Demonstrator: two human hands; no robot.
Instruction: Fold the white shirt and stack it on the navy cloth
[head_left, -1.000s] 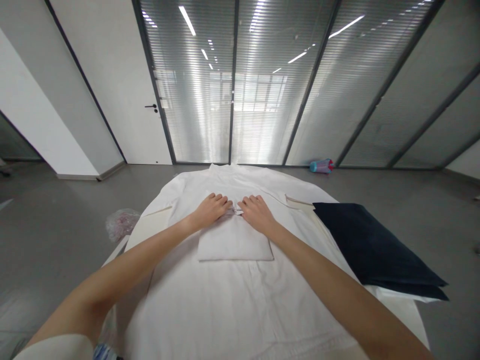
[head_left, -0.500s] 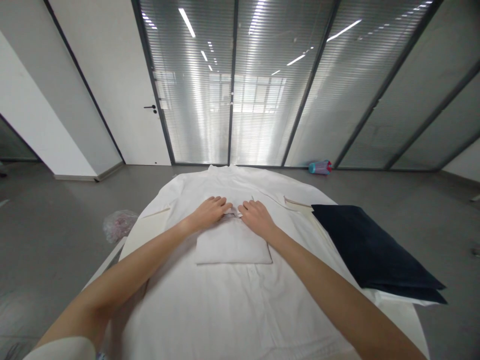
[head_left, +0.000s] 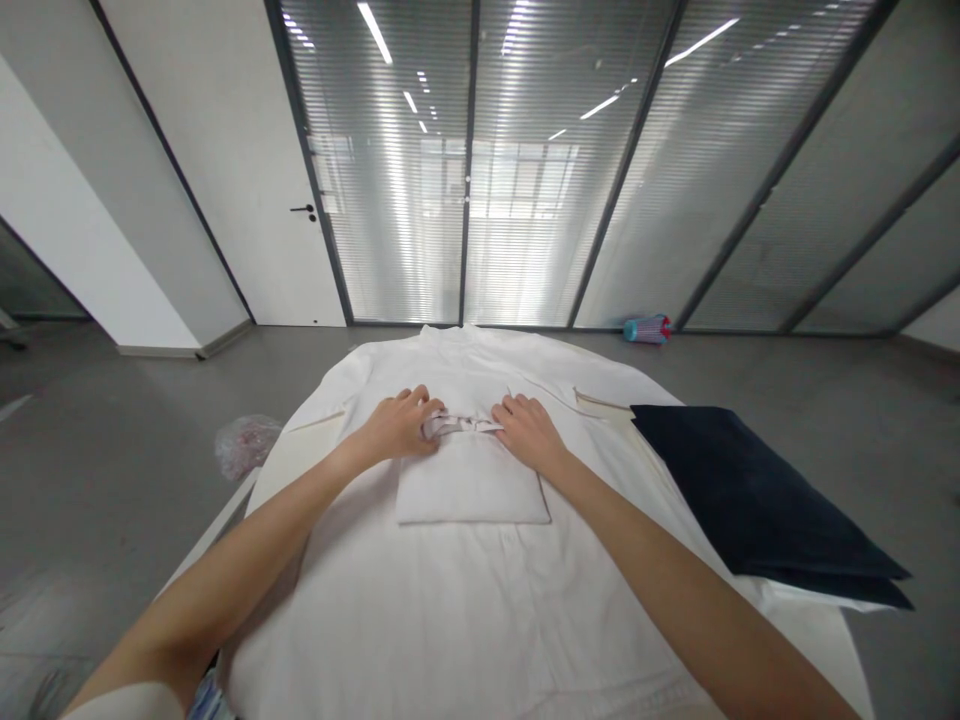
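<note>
A white shirt [head_left: 420, 600] lies spread over the table, its collar end away from me. On its middle rests a small folded white cloth [head_left: 472, 490], with a gathered, crinkled band along its far edge. My left hand [head_left: 405, 422] grips the left end of that band, thumb on the near side and fingers curled over the far side. At the right end, my right hand [head_left: 531, 432] has bent fingers closed on the same edge; its thumb is mostly hidden.
Folded dark navy fabric [head_left: 757, 490] lies on the table's right side, overhanging the edge. A clear plastic bag [head_left: 246, 446] sits left of the table. On the floor beside the glass partition lies a blue and pink basket [head_left: 646, 329]. A white door [head_left: 225, 180] stands at the far left.
My hands have moved apart along the cloth's far edge, the left one shifting left and the right one slightly right. More of the gathered band now shows between them.
</note>
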